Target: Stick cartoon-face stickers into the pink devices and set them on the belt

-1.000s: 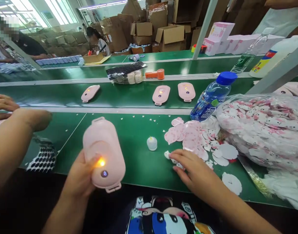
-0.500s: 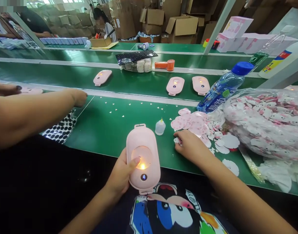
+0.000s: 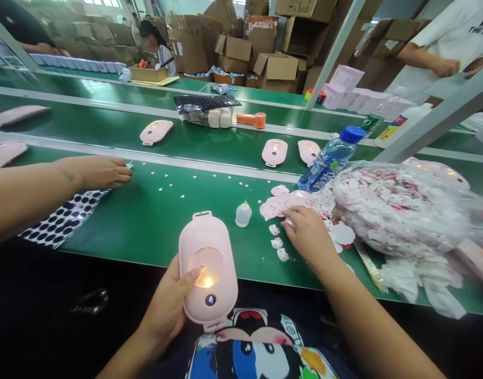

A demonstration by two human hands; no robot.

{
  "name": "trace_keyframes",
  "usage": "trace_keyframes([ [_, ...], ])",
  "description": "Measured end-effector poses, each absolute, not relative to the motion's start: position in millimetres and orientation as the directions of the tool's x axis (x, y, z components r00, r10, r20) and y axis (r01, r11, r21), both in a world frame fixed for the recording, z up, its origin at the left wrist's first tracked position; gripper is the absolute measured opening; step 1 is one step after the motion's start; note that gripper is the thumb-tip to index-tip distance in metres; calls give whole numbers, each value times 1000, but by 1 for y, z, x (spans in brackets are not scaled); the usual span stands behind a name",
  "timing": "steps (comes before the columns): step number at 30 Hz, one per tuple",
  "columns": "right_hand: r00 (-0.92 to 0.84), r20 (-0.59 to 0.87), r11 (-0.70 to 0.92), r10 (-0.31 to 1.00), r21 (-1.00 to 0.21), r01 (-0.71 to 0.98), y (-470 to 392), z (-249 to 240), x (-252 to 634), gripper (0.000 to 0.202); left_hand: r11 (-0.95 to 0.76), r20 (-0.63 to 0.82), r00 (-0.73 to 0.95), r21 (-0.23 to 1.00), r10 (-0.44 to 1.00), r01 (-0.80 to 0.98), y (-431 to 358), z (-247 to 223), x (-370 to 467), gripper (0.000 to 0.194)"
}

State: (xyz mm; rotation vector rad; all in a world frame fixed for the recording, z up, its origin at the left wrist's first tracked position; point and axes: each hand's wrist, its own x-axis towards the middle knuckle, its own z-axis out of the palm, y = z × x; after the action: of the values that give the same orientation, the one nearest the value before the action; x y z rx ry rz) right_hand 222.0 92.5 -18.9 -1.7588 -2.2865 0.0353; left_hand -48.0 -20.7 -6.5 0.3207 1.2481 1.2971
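Note:
My left hand (image 3: pixel 172 295) grips a pink oblong device (image 3: pixel 223 263) by its left side, thumb on the round glowing window; a small dark display below is lit. The device is tilted up above the table's near edge. My right hand (image 3: pixel 308 231) reaches onto a pile of pink patterned discs (image 3: pixel 275 205), fingers bent and pinching at a pink disc (image 3: pixel 289 221), partly hidden by them. Left of it, three small white cat-face pieces (image 3: pixel 277 242) lie in a column. A small clear bottle with a yellow tip (image 3: pixel 243 214) stands between my hands.
A co-worker's hand (image 3: pixel 103 172) is at the left above dotted sheeting (image 3: pixel 63 218). A blue-capped bottle (image 3: pixel 328 160) leans beside a big plastic bag of cat-face pieces (image 3: pixel 391 210). More pink devices (image 3: pixel 274 152) lie beyond the white rail. Another person (image 3: pixel 442 66) stands back right.
My right hand has moved from the cat-face pieces at the near side up to the pink discs; three cat-face pieces now show in a column. The view has turned rightward.

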Motion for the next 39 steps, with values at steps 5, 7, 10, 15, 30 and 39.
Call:
trace_keyframes([
  [5,-231,193,253,954,-99,962,105,-12,243,31,313,-489,-217,780,845,-541,-18,-8,-53,53],
  [7,-234,200,254,951,-81,964,105,-7,248,34,306,-484,-215,779,848,-547,-17,-8,-53,53],
  [10,-261,194,275,946,-48,960,98,0,255,34,295,-475,-214,780,854,-552,-15,-7,-53,53],
  [15,-356,113,357,927,13,934,85,-3,262,28,297,-483,-211,770,850,-565,-15,-8,-56,54],
  [30,-373,461,447,806,-59,893,100,-1,265,20,274,-418,-142,780,897,-563,-27,-8,-50,48],
  [39,-526,656,840,541,-398,369,16,44,169,21,255,-235,113,755,965,-604,-35,-7,-38,51],
])
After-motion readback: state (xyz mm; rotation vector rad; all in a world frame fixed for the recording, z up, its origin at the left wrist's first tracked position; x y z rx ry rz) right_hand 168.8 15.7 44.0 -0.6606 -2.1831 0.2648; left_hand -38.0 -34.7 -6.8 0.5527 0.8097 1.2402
